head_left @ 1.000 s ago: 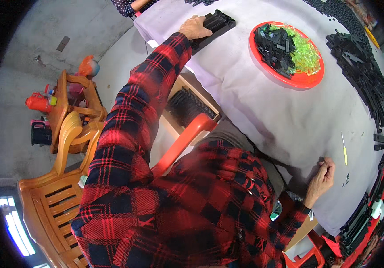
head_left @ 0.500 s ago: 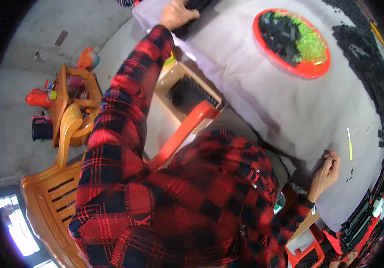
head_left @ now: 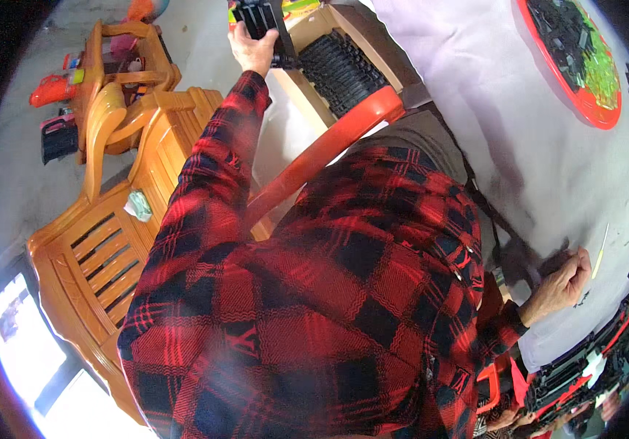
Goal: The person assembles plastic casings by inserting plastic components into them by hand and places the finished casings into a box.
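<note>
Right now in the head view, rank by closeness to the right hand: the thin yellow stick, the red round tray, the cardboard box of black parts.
From the right hand:
1. Yellow stick, just beside it on the table.
2. Red round tray, at the table's far side.
3. Cardboard box, off the table's left edge.

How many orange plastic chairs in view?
2: one orange chair at lower left beside the person, and a second chair behind it at upper left, holding toys. Others may be hidden behind the red plaid shirt.

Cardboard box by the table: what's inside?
Rows of black parts fill the box. The left hand holds a black block beside it; deeper layers are hidden.
</note>
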### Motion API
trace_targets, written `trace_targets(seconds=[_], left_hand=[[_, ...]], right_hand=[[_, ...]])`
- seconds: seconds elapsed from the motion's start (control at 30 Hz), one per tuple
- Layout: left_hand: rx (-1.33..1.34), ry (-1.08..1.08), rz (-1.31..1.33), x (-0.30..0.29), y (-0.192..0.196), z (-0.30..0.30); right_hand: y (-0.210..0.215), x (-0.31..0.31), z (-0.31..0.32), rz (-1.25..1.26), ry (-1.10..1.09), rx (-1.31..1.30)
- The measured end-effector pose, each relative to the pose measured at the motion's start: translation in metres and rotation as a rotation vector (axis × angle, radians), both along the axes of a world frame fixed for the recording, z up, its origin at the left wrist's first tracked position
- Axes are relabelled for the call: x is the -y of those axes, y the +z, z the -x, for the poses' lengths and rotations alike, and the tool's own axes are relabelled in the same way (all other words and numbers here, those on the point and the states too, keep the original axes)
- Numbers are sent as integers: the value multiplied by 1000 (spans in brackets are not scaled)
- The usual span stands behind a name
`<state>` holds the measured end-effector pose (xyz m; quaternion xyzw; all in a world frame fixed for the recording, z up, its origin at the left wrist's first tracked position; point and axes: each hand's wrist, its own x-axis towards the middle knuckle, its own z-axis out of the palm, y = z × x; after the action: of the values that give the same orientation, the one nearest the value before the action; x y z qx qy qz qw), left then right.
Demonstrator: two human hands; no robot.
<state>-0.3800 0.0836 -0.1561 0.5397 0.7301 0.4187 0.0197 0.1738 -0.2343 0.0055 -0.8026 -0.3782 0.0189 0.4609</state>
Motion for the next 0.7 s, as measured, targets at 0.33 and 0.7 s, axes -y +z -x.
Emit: trace_targets(seconds=[0.33, 0.7], left_hand=[[67, -95, 173, 15, -70, -30], [-84, -297, 304, 27, -135, -70]], right_hand=[[32, -99, 96, 10, 388, 44], [11, -147, 123, 192, 496, 184]])
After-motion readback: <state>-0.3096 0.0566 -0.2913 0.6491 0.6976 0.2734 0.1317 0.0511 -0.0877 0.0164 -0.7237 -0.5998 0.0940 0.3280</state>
